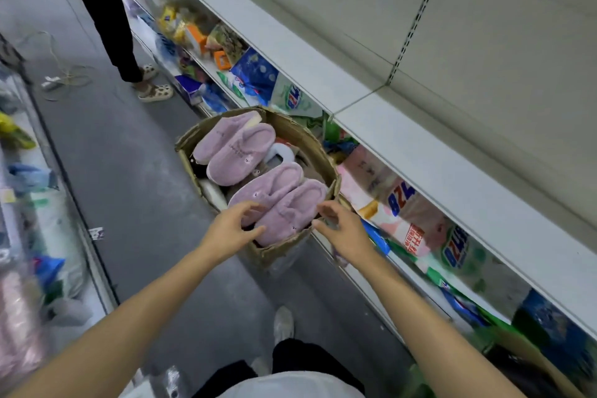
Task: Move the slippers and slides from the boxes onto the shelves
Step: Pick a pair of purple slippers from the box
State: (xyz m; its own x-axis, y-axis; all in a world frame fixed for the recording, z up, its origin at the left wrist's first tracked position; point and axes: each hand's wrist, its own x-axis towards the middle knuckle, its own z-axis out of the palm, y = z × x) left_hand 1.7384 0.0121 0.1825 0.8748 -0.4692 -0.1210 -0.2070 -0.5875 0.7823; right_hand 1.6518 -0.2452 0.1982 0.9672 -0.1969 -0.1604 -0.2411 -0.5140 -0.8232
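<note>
A worn cardboard box point(292, 129) stands on the floor beside the shelving, filled with fluffy lilac slippers. One pair point(234, 147) lies at the far side, a second pair point(281, 197) at the near side. My left hand point(234, 226) reaches over the near pair's left edge, fingers loosely curved and touching the fluff. My right hand point(339, 224) hovers at the box's near right rim, fingers spread beside the same pair. The wide white shelf point(452, 171) to the right is bare.
The lower shelf point(397, 203) under the white one is packed with bagged goods. Another person point(109, 10) in dark trousers stands farther down the aisle, a cable point(64, 74) lying on the floor nearby. More goods point(29, 203) line the left side.
</note>
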